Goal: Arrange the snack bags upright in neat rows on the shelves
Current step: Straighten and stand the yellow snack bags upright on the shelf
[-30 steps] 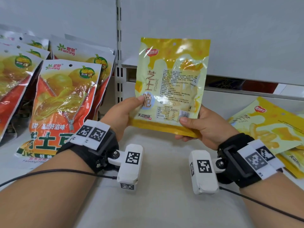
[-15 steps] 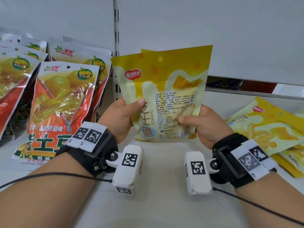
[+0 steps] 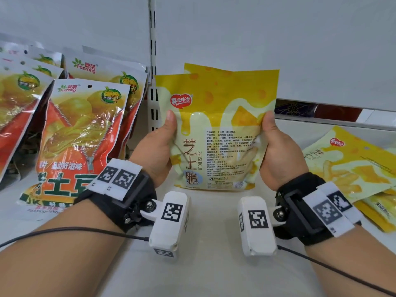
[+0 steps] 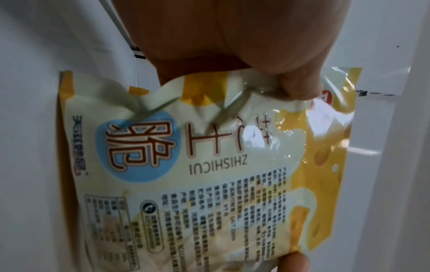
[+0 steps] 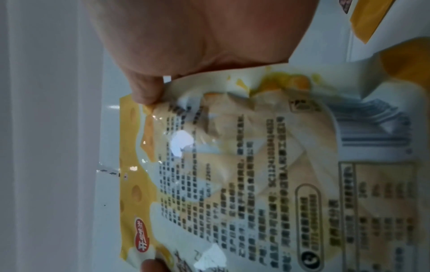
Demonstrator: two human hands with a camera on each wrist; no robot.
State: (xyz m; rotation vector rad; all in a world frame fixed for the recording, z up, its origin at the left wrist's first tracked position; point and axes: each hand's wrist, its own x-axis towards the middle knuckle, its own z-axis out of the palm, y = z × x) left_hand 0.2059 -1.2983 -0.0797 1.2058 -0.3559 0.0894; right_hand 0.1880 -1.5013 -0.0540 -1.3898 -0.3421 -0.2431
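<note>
I hold a yellow cheese-snack bag upright over the white shelf, its printed back facing me. A second yellow bag's top shows just behind it. My left hand grips the bag's left edge, thumb on the front. My right hand grips its right edge the same way. The left wrist view shows the thumb creasing the bag. The right wrist view shows the thumb pinching the bag. The fingers behind the bag are hidden.
Orange Fanrong chip bags lean in rows on the left shelf section, past the slotted upright post. More yellow cheese bags lie flat at the right. A white back panel closes off the rear.
The bag came down and toward me and turned to face me squarely. Both hands slid from its bottom corners up to its side edges.
</note>
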